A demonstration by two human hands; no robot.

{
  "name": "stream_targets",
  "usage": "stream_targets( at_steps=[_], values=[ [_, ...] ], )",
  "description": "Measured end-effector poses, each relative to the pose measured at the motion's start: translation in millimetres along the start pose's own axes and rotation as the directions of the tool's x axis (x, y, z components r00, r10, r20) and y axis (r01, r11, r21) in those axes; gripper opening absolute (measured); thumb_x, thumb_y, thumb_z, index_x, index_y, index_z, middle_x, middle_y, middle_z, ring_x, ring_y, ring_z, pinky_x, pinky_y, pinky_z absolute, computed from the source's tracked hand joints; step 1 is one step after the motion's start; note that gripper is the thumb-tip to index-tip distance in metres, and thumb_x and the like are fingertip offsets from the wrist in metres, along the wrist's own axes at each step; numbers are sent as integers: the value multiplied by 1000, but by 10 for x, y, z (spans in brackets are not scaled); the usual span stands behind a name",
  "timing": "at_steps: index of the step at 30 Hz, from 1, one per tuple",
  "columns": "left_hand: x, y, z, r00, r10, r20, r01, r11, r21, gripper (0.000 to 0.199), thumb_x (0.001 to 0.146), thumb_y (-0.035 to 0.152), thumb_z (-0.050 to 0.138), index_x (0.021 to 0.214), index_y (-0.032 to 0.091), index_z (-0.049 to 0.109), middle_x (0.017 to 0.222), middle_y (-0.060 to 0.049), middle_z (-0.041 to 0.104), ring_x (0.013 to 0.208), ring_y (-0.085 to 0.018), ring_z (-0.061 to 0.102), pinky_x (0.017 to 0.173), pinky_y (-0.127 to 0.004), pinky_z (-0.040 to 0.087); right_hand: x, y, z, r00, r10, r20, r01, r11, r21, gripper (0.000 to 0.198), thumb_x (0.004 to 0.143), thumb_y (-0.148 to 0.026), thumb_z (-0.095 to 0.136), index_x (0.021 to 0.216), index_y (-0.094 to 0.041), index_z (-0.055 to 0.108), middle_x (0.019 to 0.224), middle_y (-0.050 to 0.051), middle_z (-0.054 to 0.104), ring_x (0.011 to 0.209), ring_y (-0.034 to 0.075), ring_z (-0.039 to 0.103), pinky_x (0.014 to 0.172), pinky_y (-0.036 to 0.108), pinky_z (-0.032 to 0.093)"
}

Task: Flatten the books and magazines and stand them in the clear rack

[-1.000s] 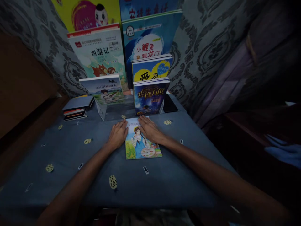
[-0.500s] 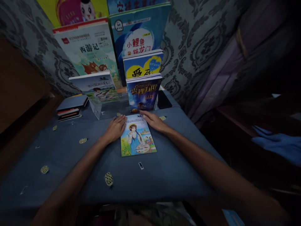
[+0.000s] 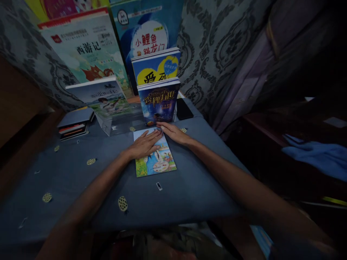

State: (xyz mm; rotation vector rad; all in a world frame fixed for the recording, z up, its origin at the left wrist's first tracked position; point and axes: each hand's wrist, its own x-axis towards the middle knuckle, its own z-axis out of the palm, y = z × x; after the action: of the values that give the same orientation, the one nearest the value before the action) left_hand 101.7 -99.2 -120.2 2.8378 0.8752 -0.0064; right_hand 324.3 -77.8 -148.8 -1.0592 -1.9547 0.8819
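A thin picture book (image 3: 162, 165) lies flat on the table, its cover showing a figure in blue overalls. Across the upper part of that cover my left hand (image 3: 145, 144) rests flat with fingers spread, hiding most of the title and the figure's head. My right hand (image 3: 173, 133) is at the book's upper right corner, fingers stretched out, close to the foot of an upright dark blue book (image 3: 159, 103). Whether its fingertips touch either book I cannot tell.
Behind stand a yellow-and-blue book (image 3: 155, 70), a white-and-green book (image 3: 89, 50) and a landscape-cover book (image 3: 105, 99) in a clear stand (image 3: 107, 126). A small book stack (image 3: 76, 124) lies left, a black phone-like slab (image 3: 184, 109) right. The patterned tablecloth (image 3: 81, 180) covers the table.
My left hand has moved from the book's upper left edge rightward onto its cover, spreading flat. My right hand stays near the upper right corner. The camera view has shifted slightly.
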Motion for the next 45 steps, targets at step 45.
stream_targets(
  at_steps=[45],
  values=[
    [-777, 143, 113, 966, -251, -57, 253, 967, 38, 76, 102, 63, 17, 162, 15, 12, 168, -14, 14, 157, -27, 8, 126, -51, 10, -94, -91, 73, 996, -59, 67, 75, 960, -269, 42, 103, -32, 38, 138, -21, 58, 146, 8, 59, 144, 24, 45, 119, 49, 37]
  ],
)
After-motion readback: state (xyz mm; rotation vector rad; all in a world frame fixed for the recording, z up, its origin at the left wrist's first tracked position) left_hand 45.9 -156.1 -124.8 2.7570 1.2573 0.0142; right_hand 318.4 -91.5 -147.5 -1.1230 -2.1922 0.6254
